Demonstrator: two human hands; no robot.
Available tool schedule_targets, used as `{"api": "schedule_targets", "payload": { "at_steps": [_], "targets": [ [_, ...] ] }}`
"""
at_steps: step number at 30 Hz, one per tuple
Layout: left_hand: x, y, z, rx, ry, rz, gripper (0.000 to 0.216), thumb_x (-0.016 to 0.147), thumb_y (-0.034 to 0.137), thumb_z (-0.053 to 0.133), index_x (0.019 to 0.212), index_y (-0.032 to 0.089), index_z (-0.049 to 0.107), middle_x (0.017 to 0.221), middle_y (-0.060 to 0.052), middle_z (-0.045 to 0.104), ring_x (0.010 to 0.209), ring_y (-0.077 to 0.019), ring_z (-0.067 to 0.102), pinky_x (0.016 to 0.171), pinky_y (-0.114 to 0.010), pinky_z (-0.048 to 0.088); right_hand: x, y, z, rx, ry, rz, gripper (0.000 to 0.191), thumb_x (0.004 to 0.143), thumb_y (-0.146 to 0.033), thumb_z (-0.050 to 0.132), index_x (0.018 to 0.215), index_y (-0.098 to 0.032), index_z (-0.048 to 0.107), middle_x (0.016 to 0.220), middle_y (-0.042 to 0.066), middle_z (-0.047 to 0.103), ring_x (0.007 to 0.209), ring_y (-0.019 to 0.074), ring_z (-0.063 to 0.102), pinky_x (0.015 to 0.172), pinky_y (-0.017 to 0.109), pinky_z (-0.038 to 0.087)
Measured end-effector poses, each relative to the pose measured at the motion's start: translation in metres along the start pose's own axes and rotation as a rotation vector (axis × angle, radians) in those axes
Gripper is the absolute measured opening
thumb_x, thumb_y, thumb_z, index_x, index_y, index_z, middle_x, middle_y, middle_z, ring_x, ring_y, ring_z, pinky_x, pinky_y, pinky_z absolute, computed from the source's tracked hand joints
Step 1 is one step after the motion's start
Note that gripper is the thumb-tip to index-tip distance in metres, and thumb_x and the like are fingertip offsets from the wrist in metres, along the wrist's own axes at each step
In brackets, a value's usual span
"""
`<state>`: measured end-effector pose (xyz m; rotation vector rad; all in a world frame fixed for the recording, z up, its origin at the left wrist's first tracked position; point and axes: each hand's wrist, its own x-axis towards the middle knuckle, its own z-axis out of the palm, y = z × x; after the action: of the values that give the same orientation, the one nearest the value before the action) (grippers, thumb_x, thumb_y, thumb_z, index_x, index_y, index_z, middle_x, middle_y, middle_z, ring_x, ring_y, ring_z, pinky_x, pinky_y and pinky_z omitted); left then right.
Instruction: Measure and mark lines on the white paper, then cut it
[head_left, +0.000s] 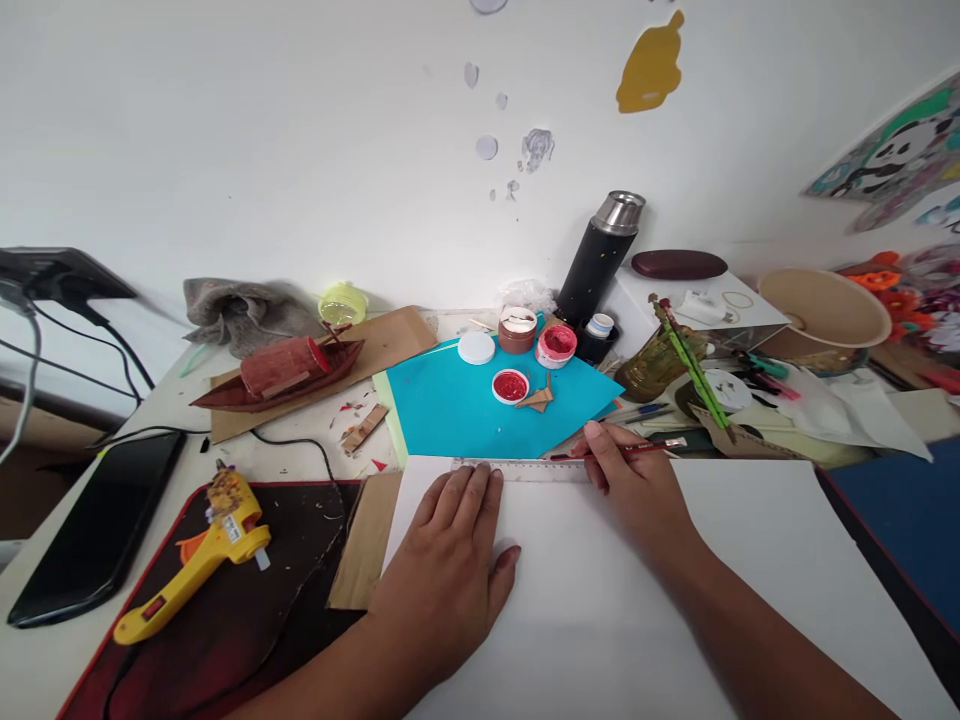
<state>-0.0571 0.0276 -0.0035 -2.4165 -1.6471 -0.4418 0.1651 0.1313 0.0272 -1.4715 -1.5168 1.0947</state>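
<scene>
A large sheet of white paper (pixel 585 610) lies in front of me, with a clear ruler (pixel 536 470) along its far edge. My left hand (pixel 454 560) rests flat on the paper, fingers stretched out and their tips pressing on the ruler's left part. In my right hand (pixel 634 490) is a dark red pencil (pixel 651 446), pinched between thumb and fingers. It lies nearly level, its point turned left, close to the ruler's far edge. The right fingers are at the ruler's right end. Whether the point touches the paper I cannot tell.
Beyond the paper, a blue sheet (pixel 442 400) bears open red paint pots (pixel 556 345). A red model boat (pixel 281 375) sits on cardboard at left, near a yellow glue gun (pixel 217 560) and a black phone (pixel 97 530). A black flask (pixel 596 260) leans against the wall.
</scene>
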Motion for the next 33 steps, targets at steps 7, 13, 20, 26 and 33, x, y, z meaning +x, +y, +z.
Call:
{"api": "schedule_targets", "payload": {
  "at_steps": [7, 13, 20, 26, 33],
  "targets": [
    [0.0000, -0.0019, 0.0013, 0.010, 0.018, 0.032, 0.057, 0.112, 0.042, 0.039, 0.154, 0.007, 0.054, 0.150, -0.016, 0.068, 0.137, -0.0328, 0.062, 0.118, -0.048, 0.045, 0.0006, 0.0016, 0.0007, 0.014, 0.005, -0.041, 0.065, 0.100, -0.079, 0.058, 0.070, -0.022, 0.068, 0.052, -0.003, 0.048, 0.056, 0.0171, 0.047, 0.062, 0.033, 0.039],
    [-0.0031, -0.0052, 0.0055, -0.026, 0.027, 0.034, 0.058, 0.111, 0.042, 0.041, 0.158, 0.010, 0.051, 0.152, -0.017, 0.067, 0.141, -0.0334, 0.060, 0.118, -0.050, 0.046, 0.0015, 0.0041, 0.0013, 0.052, -0.012, -0.039, 0.063, 0.100, -0.078, 0.058, 0.074, -0.021, 0.070, 0.053, -0.004, 0.047, 0.056, 0.0172, 0.046, 0.061, 0.033, 0.037],
    [-0.0008, -0.0049, 0.0030, 0.006, 0.046, 0.063, 0.057, 0.111, 0.041, 0.043, 0.154, 0.005, 0.054, 0.149, -0.018, 0.068, 0.137, -0.0340, 0.061, 0.117, -0.049, 0.046, 0.0018, 0.0072, 0.0012, 0.068, -0.019, -0.033, 0.062, 0.101, -0.076, 0.058, 0.076, -0.021, 0.071, 0.054, -0.004, 0.049, 0.057, 0.0174, 0.047, 0.063, 0.034, 0.039],
    [-0.0002, -0.0048, 0.0020, 0.023, 0.044, 0.059, 0.056, 0.111, 0.041, 0.041, 0.153, 0.006, 0.054, 0.149, -0.017, 0.069, 0.137, -0.0335, 0.062, 0.117, -0.049, 0.046, 0.0023, 0.0081, 0.0012, 0.071, -0.022, -0.038, 0.062, 0.101, -0.077, 0.058, 0.076, -0.021, 0.071, 0.053, -0.004, 0.048, 0.056, 0.0170, 0.046, 0.061, 0.033, 0.037],
    [-0.0014, -0.0052, 0.0033, 0.012, 0.033, 0.056, 0.057, 0.111, 0.042, 0.041, 0.155, 0.007, 0.053, 0.150, -0.017, 0.068, 0.138, -0.0338, 0.061, 0.117, -0.049, 0.047, 0.0015, 0.0064, 0.0017, 0.065, -0.001, -0.044, 0.061, 0.101, -0.075, 0.059, 0.074, -0.022, 0.070, 0.052, -0.004, 0.048, 0.055, 0.0168, 0.045, 0.060, 0.033, 0.036]
  ]
}}
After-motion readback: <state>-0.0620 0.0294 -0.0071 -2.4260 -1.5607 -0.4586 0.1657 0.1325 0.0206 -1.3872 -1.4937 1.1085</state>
